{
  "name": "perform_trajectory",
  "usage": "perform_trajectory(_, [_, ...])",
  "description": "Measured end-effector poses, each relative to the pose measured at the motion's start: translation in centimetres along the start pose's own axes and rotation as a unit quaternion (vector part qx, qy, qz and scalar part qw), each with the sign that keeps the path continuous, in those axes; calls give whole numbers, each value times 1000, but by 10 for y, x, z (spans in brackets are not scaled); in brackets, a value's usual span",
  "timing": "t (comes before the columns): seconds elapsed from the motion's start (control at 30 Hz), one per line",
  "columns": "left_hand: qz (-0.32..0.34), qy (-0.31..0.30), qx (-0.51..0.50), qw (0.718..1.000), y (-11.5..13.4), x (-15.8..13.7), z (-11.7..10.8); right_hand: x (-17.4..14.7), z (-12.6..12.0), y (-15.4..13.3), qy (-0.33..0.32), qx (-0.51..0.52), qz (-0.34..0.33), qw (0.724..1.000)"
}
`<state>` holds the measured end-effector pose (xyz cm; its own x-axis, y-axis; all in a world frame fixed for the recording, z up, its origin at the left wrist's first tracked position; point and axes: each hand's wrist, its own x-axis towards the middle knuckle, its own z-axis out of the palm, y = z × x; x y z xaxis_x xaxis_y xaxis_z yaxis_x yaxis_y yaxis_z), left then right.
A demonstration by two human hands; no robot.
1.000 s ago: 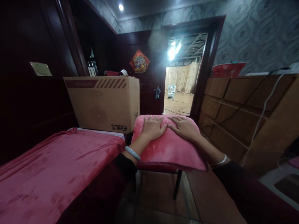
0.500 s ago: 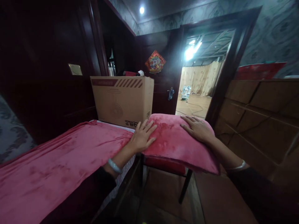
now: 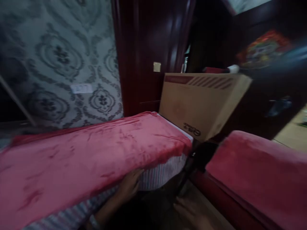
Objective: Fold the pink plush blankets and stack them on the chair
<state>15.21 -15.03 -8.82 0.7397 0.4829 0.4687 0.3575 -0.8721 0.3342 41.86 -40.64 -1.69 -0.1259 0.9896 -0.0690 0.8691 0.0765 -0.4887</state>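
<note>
My left hand (image 3: 129,185) is at the near edge of a pink plush blanket (image 3: 96,153), its fingers loosely bent and slightly apart. Whether it touches the cloth is hard to make out. The blanket lies over a bed-like surface, with a striped cloth (image 3: 158,177) hanging below it. Low in the view, my right hand (image 3: 189,212) is blurred and dim, fingers stretched out and holding nothing. To its right, a folded pink plush piece (image 3: 261,172) rests on a red-seated chair (image 3: 211,195).
A large cardboard box (image 3: 194,105) stands behind the far end of the blanket. A dark door with a red decoration (image 3: 265,49) is at the right. Patterned wallpaper (image 3: 59,60) covers the left wall, and a dark gap separates bed and chair.
The view has swung left. Both hands have come off the pink plush piece on the chair; my left is now by the blanket's edge, my right low between bed and chair.
</note>
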Motion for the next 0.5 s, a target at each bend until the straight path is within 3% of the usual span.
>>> perform_trajectory(0.07, [-77,5,-17,997,3,-33,-6,32,33,1,2,72,0,997])
perform_trajectory(0.17, [-174,31,-40,984,15,-69,-28,71,69,-5,58,157,-32,985])
perform_trajectory(0.3, [-300,151,-47,941,18,-105,-83,114,89,-21,73,279,-53,956])
perform_trajectory(0.4, [-420,271,-68,863,7,-141,-131,146,97,-24,116,410,36,904])
perform_trajectory(0.5, [-526,388,-134,745,-5,-186,-170,168,106,-11,177,558,163,794])
